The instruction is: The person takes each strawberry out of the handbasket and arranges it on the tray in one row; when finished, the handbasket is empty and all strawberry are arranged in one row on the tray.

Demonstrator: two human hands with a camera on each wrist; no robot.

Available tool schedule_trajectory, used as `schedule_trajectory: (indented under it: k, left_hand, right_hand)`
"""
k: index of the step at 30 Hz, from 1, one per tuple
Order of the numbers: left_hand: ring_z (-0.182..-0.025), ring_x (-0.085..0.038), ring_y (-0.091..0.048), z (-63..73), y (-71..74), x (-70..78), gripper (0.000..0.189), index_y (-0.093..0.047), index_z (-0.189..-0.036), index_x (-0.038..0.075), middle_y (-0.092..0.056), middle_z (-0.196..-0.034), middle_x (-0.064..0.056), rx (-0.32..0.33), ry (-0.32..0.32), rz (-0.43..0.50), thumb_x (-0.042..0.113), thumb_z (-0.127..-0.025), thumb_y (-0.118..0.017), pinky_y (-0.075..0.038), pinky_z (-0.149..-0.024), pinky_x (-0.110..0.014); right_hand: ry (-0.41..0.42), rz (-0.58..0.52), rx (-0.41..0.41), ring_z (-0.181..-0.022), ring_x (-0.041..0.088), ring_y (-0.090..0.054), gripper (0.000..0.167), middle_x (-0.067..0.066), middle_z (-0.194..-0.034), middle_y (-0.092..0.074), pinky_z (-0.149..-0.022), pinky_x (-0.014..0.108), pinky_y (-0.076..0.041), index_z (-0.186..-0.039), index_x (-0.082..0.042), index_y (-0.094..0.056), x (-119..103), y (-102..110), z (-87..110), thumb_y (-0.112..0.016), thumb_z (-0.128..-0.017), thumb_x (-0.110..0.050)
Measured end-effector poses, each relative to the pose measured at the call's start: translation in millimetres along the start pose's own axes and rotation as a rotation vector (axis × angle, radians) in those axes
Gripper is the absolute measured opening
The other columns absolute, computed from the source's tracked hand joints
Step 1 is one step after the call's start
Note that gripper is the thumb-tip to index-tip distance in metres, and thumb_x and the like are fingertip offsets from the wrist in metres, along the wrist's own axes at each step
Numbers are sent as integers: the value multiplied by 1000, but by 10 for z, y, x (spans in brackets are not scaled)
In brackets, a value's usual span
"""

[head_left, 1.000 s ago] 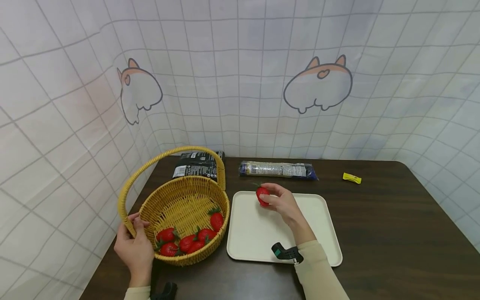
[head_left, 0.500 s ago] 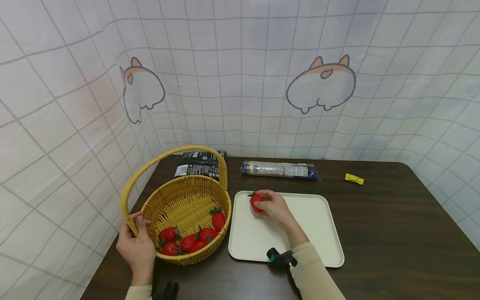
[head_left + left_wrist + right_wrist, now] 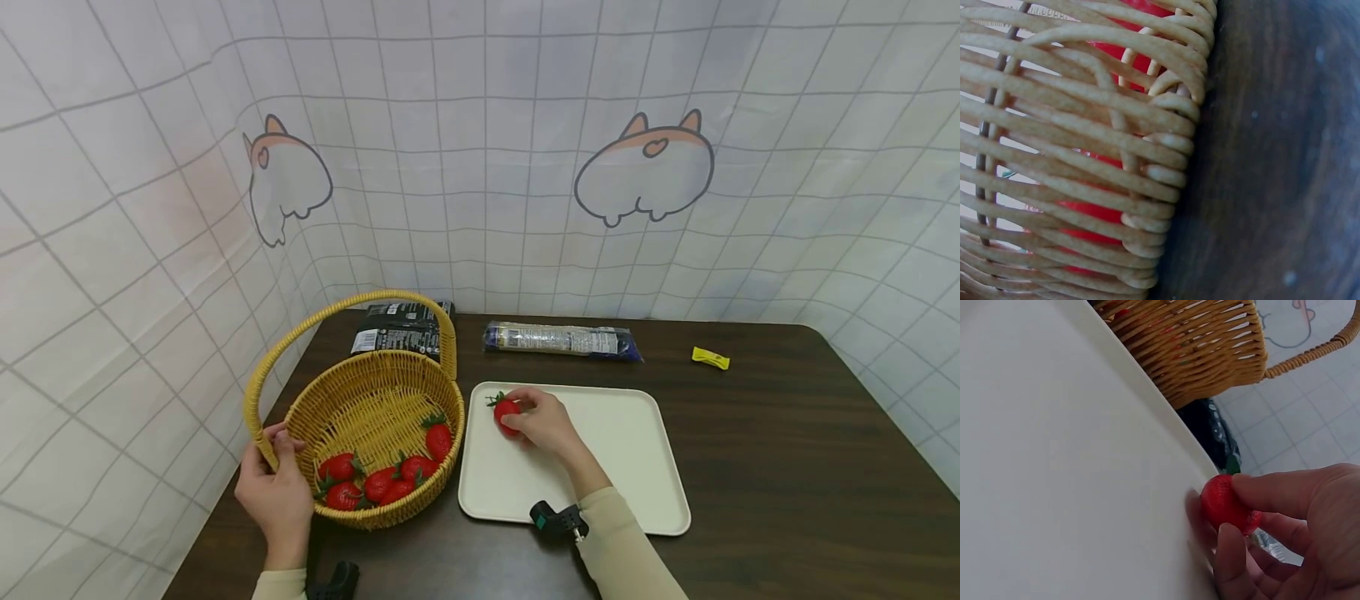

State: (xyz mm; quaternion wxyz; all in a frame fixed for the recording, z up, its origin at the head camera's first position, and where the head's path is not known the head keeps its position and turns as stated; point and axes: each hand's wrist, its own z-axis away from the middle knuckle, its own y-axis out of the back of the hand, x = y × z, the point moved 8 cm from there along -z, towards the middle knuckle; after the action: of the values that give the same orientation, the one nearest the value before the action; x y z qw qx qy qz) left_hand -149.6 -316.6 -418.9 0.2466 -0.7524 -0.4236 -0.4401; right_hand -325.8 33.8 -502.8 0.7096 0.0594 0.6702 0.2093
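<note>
My right hand (image 3: pixel 546 423) pinches a red strawberry (image 3: pixel 506 415) with green leaves, low over the left part of the white tray (image 3: pixel 600 467). In the right wrist view the thumb and fingers (image 3: pixel 1279 494) hold the strawberry (image 3: pixel 1225 503) close to the tray surface. My left hand (image 3: pixel 279 496) grips the yellow wicker basket (image 3: pixel 367 408) at its left side, where the handle meets the rim. Several strawberries (image 3: pixel 378 483) lie inside along the basket's near side. The left wrist view shows only the woven wall (image 3: pixel 1072 125), with red showing through the gaps.
Behind the basket lies a black package (image 3: pixel 401 329). A long clear-and-blue packet (image 3: pixel 558 340) rests behind the tray, and a small yellow wrapped piece (image 3: pixel 710 358) sits at the back right of the dark wood table (image 3: pixel 787 467). A tiled-pattern curtain surrounds the table's back and sides.
My right hand has moved left and toward me with the strawberry, lowering it over the tray. The left hand keeps its grip on the basket; the view has shifted slightly.
</note>
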Motion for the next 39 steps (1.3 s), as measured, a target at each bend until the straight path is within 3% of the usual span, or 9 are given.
schedule_trajectory:
  k: [5,9,19,28,39]
  left_hand:
    - [-70,-1,-61,-33,-1,-233,22,-66,-108,-8,-65,-74,5,-7,13,-8,10,-98,-58,-44,-71,-16]
    - [-70,0,-62,-36,-4,-257,23,-66,-109,-8,-63,-74,10,-9,21,-8,11,-98,-58,-45,-71,-16]
    - [-71,0,-61,16,4,45,23,-65,-107,-10,-65,-73,1,-6,10,5,10,-98,-58,-44,-71,-16]
    - [-71,-1,-62,18,6,78,24,-66,-107,-10,-65,-73,3,-7,7,6,11,-98,-58,-44,-69,-16]
    - [-70,1,-61,14,9,68,22,-66,-106,-10,-65,-74,4,-7,2,13,9,-98,-58,-45,-70,-15]
  right_hand:
    - [15,4,-18,-74,19,-63,35,11,-101,-66,-54,31,-55,-114,-6,-66,-34,-8,20,-76,-81,-9]
    - [9,4,-24,-76,20,-64,33,12,-99,-65,-56,31,-56,-112,-5,-64,-50,-29,35,-76,-81,-8]
    - [26,25,-26,-70,16,-64,31,12,-96,-65,-54,30,-56,-109,-3,-62,-88,-123,44,-74,-80,-5]
    - [51,-10,-61,-68,17,-65,42,12,-93,-64,-55,31,-57,-120,-3,-61,-103,-272,53,-75,-81,-7]
    - [39,-56,-76,-68,18,-67,41,15,-98,-64,-58,31,-58,-122,-1,-60,-146,-320,89,-74,-84,-7]
